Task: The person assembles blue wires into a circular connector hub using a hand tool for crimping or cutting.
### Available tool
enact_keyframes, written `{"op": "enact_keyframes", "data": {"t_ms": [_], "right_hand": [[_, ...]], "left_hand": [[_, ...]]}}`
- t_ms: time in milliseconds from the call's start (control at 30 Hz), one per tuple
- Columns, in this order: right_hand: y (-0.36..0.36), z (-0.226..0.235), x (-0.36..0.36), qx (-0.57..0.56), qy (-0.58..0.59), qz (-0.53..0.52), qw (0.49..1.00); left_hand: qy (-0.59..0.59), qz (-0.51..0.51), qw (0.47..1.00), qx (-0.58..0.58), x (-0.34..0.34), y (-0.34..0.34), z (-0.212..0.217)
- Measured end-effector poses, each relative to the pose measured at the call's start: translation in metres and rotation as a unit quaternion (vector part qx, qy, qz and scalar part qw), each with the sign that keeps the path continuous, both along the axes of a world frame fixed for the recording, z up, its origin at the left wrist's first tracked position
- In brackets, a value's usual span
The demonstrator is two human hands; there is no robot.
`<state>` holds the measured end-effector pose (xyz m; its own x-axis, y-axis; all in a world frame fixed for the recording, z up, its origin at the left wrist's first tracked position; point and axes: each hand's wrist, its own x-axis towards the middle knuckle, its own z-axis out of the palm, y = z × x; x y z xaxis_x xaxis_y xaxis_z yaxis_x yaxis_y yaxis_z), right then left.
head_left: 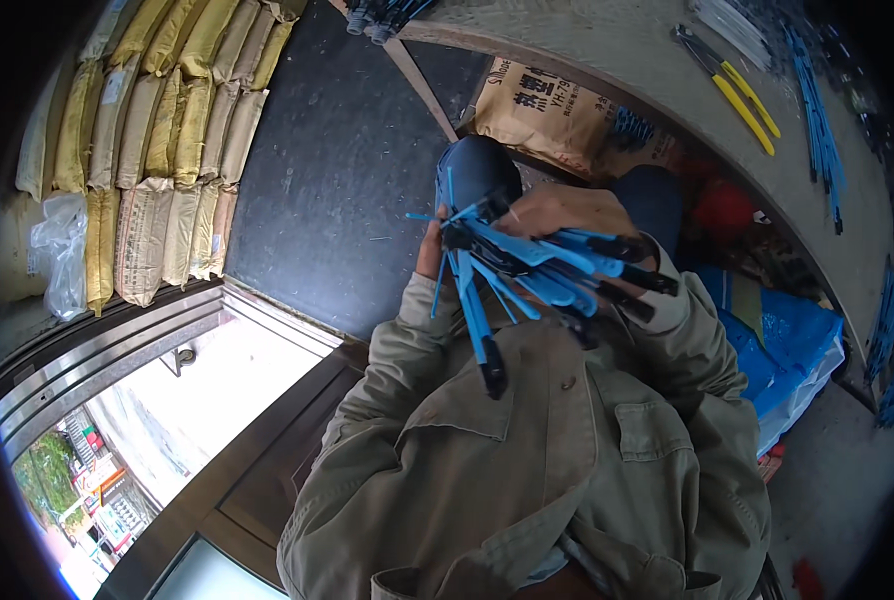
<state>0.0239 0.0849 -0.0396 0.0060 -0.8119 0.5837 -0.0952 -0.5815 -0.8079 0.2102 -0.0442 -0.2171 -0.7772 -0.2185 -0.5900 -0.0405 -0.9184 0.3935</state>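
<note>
A loose bundle of thin blue plastic strips with black ends (542,262) fans out above my lap. My left hand (430,248) grips its left end, where the strips come together, with the fingers partly hidden behind them. Across the top of the bundle lies my right hand (572,208), its fingers bent around the strips and slightly blurred. Several strips point down toward my jacket, and others spread right past my right wrist. A few thin blue ends stick out near my left thumb.
A workbench (607,35) curves along the top and right, with yellow-handled cutters (745,100) and more blue strips (817,120) on it. Below it stand a brown paper sack (537,105) and a blue plastic sack (782,350). Stacked sacks (147,130) line the left, near a doorway.
</note>
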Motion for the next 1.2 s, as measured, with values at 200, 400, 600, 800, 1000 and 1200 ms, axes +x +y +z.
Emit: {"op": "enact_keyframes", "data": {"t_ms": [200, 400, 600, 800, 1000, 1200], "right_hand": [[0.025, 0.013, 0.010, 0.171, 0.068, -0.034, 0.982], [0.032, -0.011, 0.017, 0.145, -0.156, 0.001, 0.977], [0.039, 0.004, 0.028, 0.173, -0.143, -0.030, 0.974], [0.040, 0.021, 0.053, 0.227, -0.195, -0.148, 0.943], [0.046, 0.024, 0.041, 0.304, -0.246, -0.126, 0.912], [0.041, 0.024, 0.030, 0.154, -0.022, 0.111, 0.982]], "left_hand": [[0.084, -0.018, 0.981, -0.172, 0.001, 0.003, 0.099], [0.240, -0.150, 0.899, -0.335, -0.009, 0.009, 0.140], [0.276, -0.154, 0.851, -0.419, -0.013, 0.017, 0.144], [0.245, -0.135, 0.855, -0.436, -0.012, 0.022, 0.137], [0.126, -0.042, 0.895, -0.427, -0.010, 0.016, 0.145], [0.157, -0.036, 0.904, -0.396, -0.008, -0.009, 0.123]]}}
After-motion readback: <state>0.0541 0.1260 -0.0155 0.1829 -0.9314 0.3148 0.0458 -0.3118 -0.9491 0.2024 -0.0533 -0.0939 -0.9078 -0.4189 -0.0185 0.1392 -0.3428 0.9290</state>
